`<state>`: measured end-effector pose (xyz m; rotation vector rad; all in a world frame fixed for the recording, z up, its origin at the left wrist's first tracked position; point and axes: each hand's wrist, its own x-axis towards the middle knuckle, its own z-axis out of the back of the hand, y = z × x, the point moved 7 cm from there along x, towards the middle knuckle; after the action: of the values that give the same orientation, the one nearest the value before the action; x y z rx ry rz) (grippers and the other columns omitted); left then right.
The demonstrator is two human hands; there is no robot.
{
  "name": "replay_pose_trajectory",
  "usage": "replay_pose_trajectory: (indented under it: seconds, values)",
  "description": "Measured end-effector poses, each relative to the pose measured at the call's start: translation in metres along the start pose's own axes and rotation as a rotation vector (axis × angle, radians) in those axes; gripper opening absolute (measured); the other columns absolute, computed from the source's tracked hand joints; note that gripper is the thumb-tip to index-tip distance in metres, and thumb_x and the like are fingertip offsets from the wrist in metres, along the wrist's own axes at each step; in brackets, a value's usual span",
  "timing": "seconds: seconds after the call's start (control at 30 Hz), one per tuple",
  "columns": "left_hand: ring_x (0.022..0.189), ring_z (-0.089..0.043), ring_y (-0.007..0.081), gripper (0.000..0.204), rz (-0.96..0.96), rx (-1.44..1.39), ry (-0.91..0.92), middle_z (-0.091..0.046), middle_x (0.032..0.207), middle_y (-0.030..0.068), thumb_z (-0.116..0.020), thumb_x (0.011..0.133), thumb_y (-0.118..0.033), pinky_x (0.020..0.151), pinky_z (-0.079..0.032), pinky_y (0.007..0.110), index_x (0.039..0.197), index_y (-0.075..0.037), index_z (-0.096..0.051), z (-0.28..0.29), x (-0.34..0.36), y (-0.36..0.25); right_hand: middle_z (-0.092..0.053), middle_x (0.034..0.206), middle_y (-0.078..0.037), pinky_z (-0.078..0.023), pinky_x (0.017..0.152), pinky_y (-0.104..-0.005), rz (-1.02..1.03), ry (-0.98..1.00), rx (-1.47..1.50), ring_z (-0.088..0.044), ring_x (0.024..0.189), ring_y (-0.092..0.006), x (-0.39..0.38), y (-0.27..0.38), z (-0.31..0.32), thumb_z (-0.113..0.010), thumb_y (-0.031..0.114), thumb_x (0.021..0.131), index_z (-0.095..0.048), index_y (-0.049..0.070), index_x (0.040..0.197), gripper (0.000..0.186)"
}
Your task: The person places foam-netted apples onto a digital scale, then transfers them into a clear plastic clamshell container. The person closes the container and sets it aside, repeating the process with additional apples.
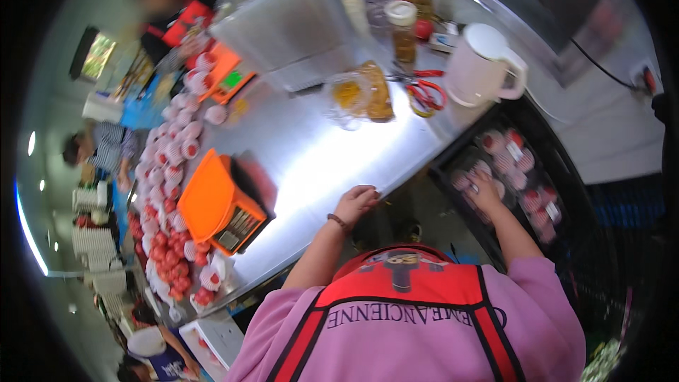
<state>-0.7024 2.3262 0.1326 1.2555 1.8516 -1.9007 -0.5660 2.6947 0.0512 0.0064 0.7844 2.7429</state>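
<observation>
My left hand, a beaded bracelet at its wrist, rests by the near edge of the metal table. Its fingers are loosely curled, and nothing shows in them. Down at my right, my right hand reaches into a black crate. Its fingers spread over a pack of net-wrapped fruit and grip it from above; the hand covers part of the pack. Beside it in the crate lie more packs of pink-red fruit in foam nets, some with white labels.
An orange scale stands at the table's left, beside a long heap of red fruit, partly net-wrapped. Stacked clear trays, red-handled scissors, a tape roll and a white jug stand farther back. Other people work at far left.
</observation>
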Motion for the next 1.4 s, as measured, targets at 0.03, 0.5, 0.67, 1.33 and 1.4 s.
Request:
replay_pose_trajectory:
  seconds: [0.03, 0.5, 0.67, 1.33, 1.4]
  values:
    - [0.090, -0.060, 0.0107, 0.036, -0.019, -0.009, -0.014, -0.064, 0.105, 0.0039, -0.064, 0.091, -0.027, 0.079, -0.049, 0.027, 0.118, -0.005, -0.059, 0.006, -0.009, -0.005, -0.049, 0.135, -0.018, -0.041, 0.101, -0.0405, 0.022, 0.066, -0.101, -0.048, 0.122, -0.0357, 0.007, -0.004, -0.015, -0.071, 0.024, 0.072, -0.062, 0.008, 0.118, 0.050]
    - [0.085, -0.062, 0.0123, 0.019, -0.662, -0.131, -0.746, -0.067, 0.096, 0.0058, -0.062, 0.091, -0.010, 0.077, -0.051, 0.026, 0.106, 0.001, -0.063, 0.260, -0.184, -0.015, -0.065, 0.081, -0.005, -0.048, 0.071, -0.0254, 0.175, -0.135, 0.622, -0.059, 0.077, -0.0106, 0.128, 0.268, 0.067, -0.061, 0.013, 0.090, -0.064, -0.002, 0.097, 0.017]
    - [0.075, -0.060, 0.0083, 0.017, -0.698, -0.122, -1.176, -0.066, 0.087, 0.0031, -0.062, 0.091, -0.012, 0.068, -0.048, 0.022, 0.102, 0.001, -0.064, 0.389, -0.267, 0.038, -0.066, 0.086, -0.003, -0.048, 0.074, -0.0246, 0.560, -0.078, 0.804, -0.060, 0.081, -0.0105, 0.159, 0.478, 0.060, -0.062, 0.011, 0.090, -0.064, -0.002, 0.100, 0.017]
    - [0.121, -0.047, 0.0386, 0.058, -0.277, 0.579, -1.532, -0.045, 0.136, 0.0172, -0.069, 0.077, -0.019, 0.101, -0.041, 0.043, 0.131, -0.011, -0.049, 0.629, -0.339, 0.085, -0.068, 0.092, -0.017, -0.051, 0.078, -0.0420, 1.337, 0.595, 0.002, -0.065, 0.086, -0.0331, 0.078, 0.986, -0.324, -0.066, 0.023, 0.077, -0.067, 0.003, 0.101, 0.030]
    - [0.122, -0.045, 0.0390, 0.062, -0.196, 0.600, -1.480, -0.042, 0.140, 0.0153, -0.071, 0.075, -0.018, 0.102, -0.042, 0.043, 0.132, -0.014, -0.048, 0.644, -0.325, 0.074, -0.068, 0.097, -0.016, -0.051, 0.081, -0.0427, 1.332, 0.589, -0.203, -0.065, 0.090, -0.0333, 0.077, 1.005, -0.362, -0.067, 0.024, 0.076, -0.064, 0.004, 0.108, 0.037]
